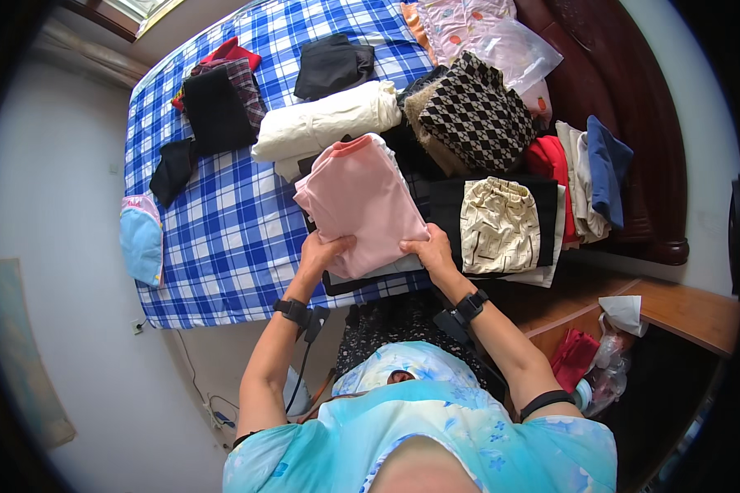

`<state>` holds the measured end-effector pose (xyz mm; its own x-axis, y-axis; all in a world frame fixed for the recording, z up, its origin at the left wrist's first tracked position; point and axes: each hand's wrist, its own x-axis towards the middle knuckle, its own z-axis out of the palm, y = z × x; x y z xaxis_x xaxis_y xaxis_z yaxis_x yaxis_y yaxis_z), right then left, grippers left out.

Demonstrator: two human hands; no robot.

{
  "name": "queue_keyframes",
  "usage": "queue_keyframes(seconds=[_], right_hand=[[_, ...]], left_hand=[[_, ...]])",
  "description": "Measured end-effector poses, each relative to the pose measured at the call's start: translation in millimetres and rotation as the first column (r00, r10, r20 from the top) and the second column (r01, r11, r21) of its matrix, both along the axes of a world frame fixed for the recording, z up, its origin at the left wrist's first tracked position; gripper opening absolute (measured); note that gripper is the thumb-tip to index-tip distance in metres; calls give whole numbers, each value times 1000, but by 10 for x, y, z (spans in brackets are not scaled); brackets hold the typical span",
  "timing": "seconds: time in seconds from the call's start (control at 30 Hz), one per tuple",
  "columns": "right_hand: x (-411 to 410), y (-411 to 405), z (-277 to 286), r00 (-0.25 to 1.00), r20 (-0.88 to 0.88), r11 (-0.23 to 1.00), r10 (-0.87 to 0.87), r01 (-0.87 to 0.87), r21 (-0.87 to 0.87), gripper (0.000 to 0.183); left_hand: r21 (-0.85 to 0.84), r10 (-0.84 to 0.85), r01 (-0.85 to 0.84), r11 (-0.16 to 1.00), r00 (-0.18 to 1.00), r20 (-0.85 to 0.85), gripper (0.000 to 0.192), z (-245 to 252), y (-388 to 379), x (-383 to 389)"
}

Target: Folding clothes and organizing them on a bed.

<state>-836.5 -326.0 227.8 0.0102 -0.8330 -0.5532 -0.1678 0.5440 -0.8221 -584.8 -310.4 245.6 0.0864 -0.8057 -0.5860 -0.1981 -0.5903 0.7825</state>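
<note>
Both hands grip a folded pink garment (pixel 370 203) with a coral neckband, over the near edge of the bed. My left hand (pixel 324 251) holds its lower left corner, thumb on top and fingers beneath. At the lower right corner, my right hand (pixel 429 248) pinches the cloth the same way. Other folded cloth, grey and black, shows under the pink garment; how much of it is held I cannot tell. Just right of my right hand lies a pair of cream patterned shorts (pixel 499 228) on black folded cloth. Behind the pink garment is a rolled white cloth (pixel 330 118).
A blue checked sheet (pixel 222 246) covers the bed. Black trousers (pixel 217 111) lie on a pile at left, a dark folded garment (pixel 334 65) at the back. A black-and-white diamond-patterned garment (pixel 481 114) sits near the dark wooden headboard (pixel 623 111). A wooden cabinet (pixel 684 314) stands at right.
</note>
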Motion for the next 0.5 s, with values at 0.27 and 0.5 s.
queue_keyframes(seconds=[0.27, 0.5], right_hand=[[319, -138, 726, 630, -775, 694, 45, -578, -430, 82], [917, -422, 685, 466, -827, 548, 316, -801, -241, 94]], left_hand=[[7, -5, 5, 1000, 1000, 25, 55, -127, -41, 184], [41, -172, 178, 983, 978, -115, 54, 26, -150, 276]])
